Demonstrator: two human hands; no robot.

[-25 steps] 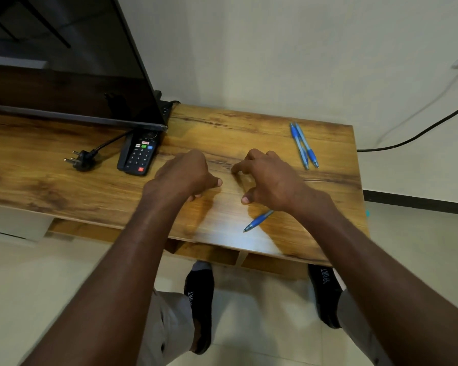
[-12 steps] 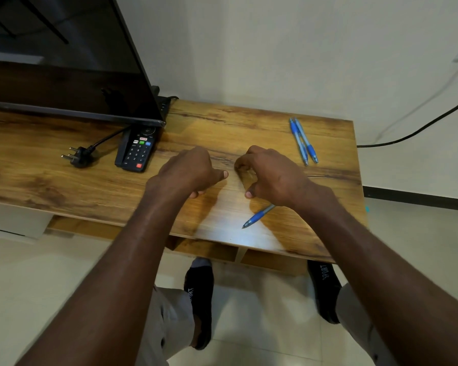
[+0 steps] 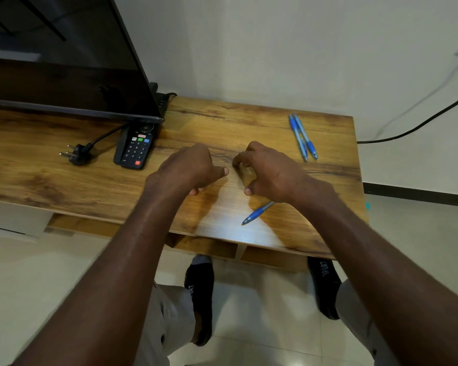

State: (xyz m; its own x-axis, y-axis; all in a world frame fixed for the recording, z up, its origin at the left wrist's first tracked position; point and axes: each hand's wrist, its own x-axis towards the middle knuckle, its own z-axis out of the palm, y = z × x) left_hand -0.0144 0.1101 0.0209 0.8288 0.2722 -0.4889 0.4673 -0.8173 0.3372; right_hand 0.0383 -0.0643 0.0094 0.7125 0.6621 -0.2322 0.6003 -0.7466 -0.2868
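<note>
**Pens on the table: two paired, one loose, both hands empty**

Left hand point(image 3: 188, 170) hovers over the middle of the wooden table point(image 3: 64, 180), fingers curled under, thumb out to the right, gripping nothing. Right hand point(image 3: 270, 173) is just beside it, fingers hooked in a claw, thumb tip down toward the wood. Bare table shows in the gap, so nothing is held.

The loose blue pen point(image 3: 257, 213) lies near the front edge, tip pointing near-left, its far end running under the right wrist and untouched. The pair of blue pens point(image 3: 303, 137) lies side by side at far right, well apart from the hands.

Progress, as a judgement: this looks like gathering pens, two already laid together and one left to pick up and move across. No grasp begun yet.

Writing: both black socks point(image 3: 324, 281) read "SPORT" in grey, upside down from here. The remote point(image 3: 136, 147), left of the hands under the TV point(image 3: 64, 62), has coloured buttons and digit keys, with logos too small to read. The plug point(image 3: 77, 155) shows no marking.
</note>
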